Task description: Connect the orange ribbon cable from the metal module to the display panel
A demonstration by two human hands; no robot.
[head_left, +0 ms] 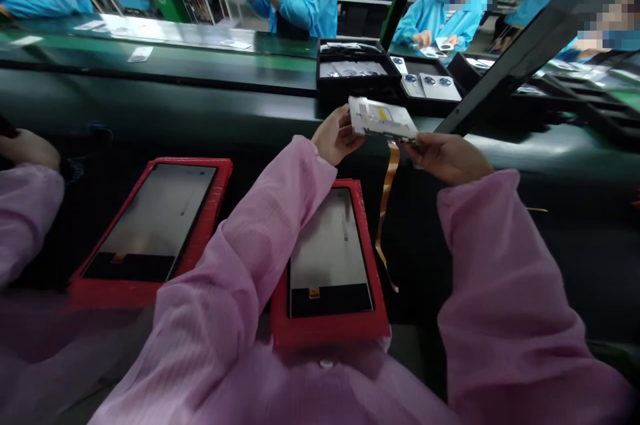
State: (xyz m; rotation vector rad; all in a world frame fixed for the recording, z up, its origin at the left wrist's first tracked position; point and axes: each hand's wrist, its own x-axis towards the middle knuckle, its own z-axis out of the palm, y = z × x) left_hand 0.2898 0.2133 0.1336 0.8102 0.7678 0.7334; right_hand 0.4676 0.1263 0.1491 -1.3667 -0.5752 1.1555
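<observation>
The fingers (pixel 421 145) of the left hand (pixel 336 136) and right hand (pixel 447 158) close narrowly on opposite edges of a flat white-and-silver electronic module (pixel 383 118), held above the dark tabletop (pixel 565 265), its glossy orange flex cable (pixel 386 205) hanging just beside a display panel in a red frame (pixel 330 331).

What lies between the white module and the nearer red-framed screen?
An orange flex ribbon hangs from the module, beside the screen's right edge, in the head view.

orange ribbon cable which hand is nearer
The right hand is nearer: its fingertips are beside the top of the orange ribbon cable. The left hand is farther off on the cable's other side; both hold the white module.
</observation>
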